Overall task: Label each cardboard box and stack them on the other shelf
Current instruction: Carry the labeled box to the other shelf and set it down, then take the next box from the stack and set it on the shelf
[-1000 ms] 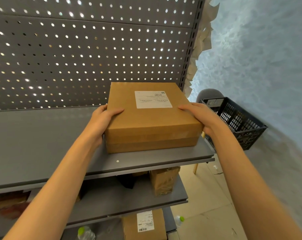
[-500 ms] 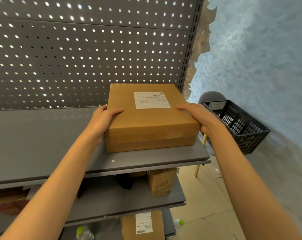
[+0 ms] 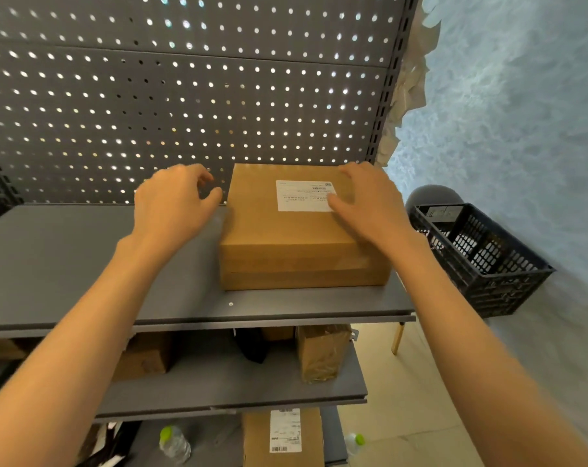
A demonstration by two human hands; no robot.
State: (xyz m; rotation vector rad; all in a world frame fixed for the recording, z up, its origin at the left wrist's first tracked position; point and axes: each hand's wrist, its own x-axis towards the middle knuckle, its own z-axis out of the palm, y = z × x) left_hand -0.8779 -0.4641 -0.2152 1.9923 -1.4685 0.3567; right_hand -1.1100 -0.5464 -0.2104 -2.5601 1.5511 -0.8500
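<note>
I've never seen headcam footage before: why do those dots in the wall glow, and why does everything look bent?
Head view: light from behind shines through the holes of the perforated back panel; the wide-angle lens bows the upright post and stretches the forearms; the cardboard box is fairly sharp, but its label is unreadable.

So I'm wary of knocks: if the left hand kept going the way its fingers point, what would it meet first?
Probably the pegboard back panel; the left hand passes beside the box, though depth is unclear.
</note>
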